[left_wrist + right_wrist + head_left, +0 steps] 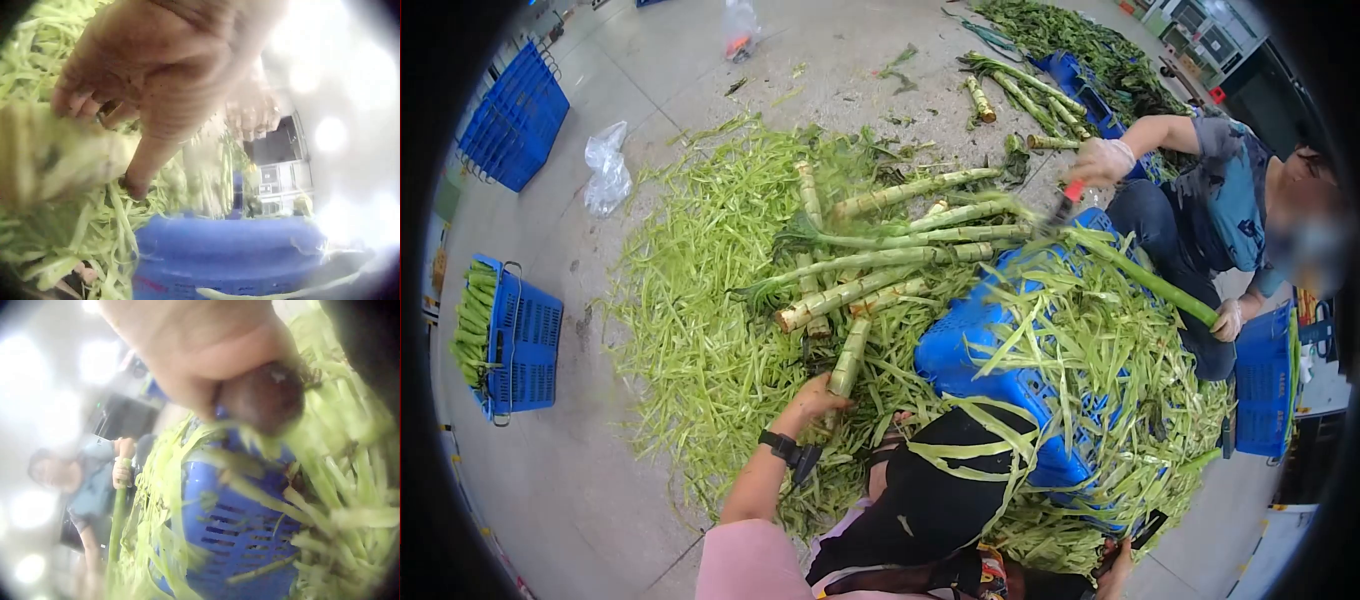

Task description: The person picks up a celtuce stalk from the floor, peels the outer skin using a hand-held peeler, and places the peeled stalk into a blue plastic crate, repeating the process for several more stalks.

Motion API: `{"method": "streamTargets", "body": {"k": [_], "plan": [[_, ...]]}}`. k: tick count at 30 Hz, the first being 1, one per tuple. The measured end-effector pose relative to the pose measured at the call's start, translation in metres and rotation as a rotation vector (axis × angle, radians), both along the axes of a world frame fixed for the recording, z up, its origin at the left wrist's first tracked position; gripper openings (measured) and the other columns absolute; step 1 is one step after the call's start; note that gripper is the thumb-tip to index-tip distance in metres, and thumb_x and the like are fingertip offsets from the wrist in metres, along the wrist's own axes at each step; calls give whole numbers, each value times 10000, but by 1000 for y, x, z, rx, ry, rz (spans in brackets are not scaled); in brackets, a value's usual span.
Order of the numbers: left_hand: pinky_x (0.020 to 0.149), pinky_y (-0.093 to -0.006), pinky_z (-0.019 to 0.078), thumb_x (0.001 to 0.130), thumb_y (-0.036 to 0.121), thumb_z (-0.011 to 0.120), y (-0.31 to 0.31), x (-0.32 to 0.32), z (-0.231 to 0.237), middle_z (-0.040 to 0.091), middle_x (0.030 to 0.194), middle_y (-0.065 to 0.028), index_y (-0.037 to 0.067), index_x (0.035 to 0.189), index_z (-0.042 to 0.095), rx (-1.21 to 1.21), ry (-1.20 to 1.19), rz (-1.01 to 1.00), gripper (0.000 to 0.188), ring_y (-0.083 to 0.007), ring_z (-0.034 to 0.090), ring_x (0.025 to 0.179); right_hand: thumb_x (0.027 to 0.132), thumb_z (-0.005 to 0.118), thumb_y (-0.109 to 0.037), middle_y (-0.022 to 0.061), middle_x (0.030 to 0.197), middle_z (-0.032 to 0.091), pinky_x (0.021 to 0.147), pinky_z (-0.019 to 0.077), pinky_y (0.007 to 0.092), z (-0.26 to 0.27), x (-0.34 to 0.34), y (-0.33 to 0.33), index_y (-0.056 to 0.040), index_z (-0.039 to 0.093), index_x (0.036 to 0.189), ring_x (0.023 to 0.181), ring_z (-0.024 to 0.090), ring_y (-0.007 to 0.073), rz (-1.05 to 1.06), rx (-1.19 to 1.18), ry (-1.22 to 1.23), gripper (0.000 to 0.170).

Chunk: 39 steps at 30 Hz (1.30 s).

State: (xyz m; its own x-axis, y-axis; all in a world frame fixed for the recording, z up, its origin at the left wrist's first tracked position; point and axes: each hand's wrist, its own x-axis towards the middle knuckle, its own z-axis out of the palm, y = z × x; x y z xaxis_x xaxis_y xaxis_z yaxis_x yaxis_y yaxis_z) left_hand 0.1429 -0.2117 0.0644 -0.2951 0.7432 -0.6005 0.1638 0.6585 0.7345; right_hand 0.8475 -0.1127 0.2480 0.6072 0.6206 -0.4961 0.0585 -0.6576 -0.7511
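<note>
My left hand [812,402] grips the near end of a celtuce stem [852,355] with a pale, ringed surface. In the left wrist view that stem [62,156] lies blurred between thumb and fingers. Beyond it several more celtuce stems [890,258] are piled on peel strips. Low at the right of the head view, my right hand [1114,572] is partly hidden beside the peel heap. In the right wrist view a dark rounded shape [265,397] shows at that hand, close over peelings and an upturned blue crate [219,506]; I cannot tell whether it is held.
Opposite, a gloved person [1235,200] works a red-handled tool [1068,203] along a green stem [1145,277] over the blue crate [960,345]. Peel strips [690,300] cover the floor. Blue crates [515,115] stand at the left, one holding peeled stems [473,325]. A plastic bag [607,168] lies nearby.
</note>
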Motion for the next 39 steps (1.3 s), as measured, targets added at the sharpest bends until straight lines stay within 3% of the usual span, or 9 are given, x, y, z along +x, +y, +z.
{"method": "streamTargets", "body": {"k": [4, 12, 20, 26, 28, 31, 34, 37, 39], "plan": [[892, -408, 445, 758, 248, 702, 65, -21, 55, 567, 1090, -237, -37, 1318, 400, 57, 291, 110, 698, -372, 549, 1032, 903, 559, -439, 38, 652, 623, 397, 359, 264, 4, 1, -2, -150, 535, 897, 476, 518, 120, -19, -41, 44, 290], [991, -446, 349, 819, 190, 628, 224, -66, -12, 484, 1224, -158, 45, 1256, 492, 200, 991, -87, 480, -328, 419, 1182, 907, 579, -385, -49, 581, 429, 402, 263, 251, 75, -124, -4, -152, 564, 711, 464, 345, 75, -12, -162, -116, 304], [815, -469, 458, 815, 152, 614, 253, -70, -52, 470, 1182, -184, 34, 1046, 565, -11, 1150, -538, 264, -331, 535, 1042, 912, 535, -410, -4, 731, 552, 551, 405, 253, 64, -122, -16, -71, 638, 1002, 639, 484, 110, 96, -267, -164, 366], [598, -384, 523, 879, 209, 568, 177, -87, 2, 609, 883, -172, -30, 1130, 504, 42, 589, -469, 352, -273, 620, 625, 904, 561, -370, 22, 803, 588, 623, 424, 295, 55, -104, -23, -32, 618, 1019, 711, 494, 131, 188, -204, -232, 362], [545, -334, 512, 917, 246, 530, 126, -73, 91, 588, 712, -102, -31, 1176, 463, 33, -19, -57, 385, -199, 588, 549, 871, 631, -317, 24, 815, 596, 612, 427, 297, 29, -76, -24, -41, 622, 1022, 708, 501, 133, 72, -94, -100, 315], [463, -280, 447, 958, 249, 469, 45, -59, 134, 563, 692, -66, 17, 1080, 466, 1, -451, 138, 262, -145, 529, 501, 889, 602, -377, 33, 651, 614, 371, 354, 264, -38, -8, -29, -144, 527, 900, 453, 497, 113, 34, 23, -139, 245], [431, -259, 409, 963, 302, 475, -26, -33, 182, 554, 673, -53, 63, 962, 453, -24, -717, 319, 240, -134, 503, 482, 873, 639, -308, 13, 582, 553, 352, 340, 256, -75, 14, -34, -135, 510, 898, 400, 450, 108, -32, 195, -243, 217], [433, -261, 417, 913, 369, 566, -67, -7, 226, 546, 749, -79, 80, 1364, 344, -45, -1037, 305, 579, -161, 533, 517, 888, 634, -265, -7, 569, 485, 378, 320, 238, -33, -31, -34, -99, 525, 938, 444, 429, 86, -75, 336, -81, 204], [441, -265, 409, 883, 399, 599, -68, 32, 270, 535, 773, -88, 68, 1374, 336, -24, -1089, 194, 648, -172, 527, 530, 876, 647, -246, -42, 551, 436, 367, 276, 238, -28, -27, -36, -95, 524, 923, 415, 360, 76, -82, 416, -137, 200]]}}
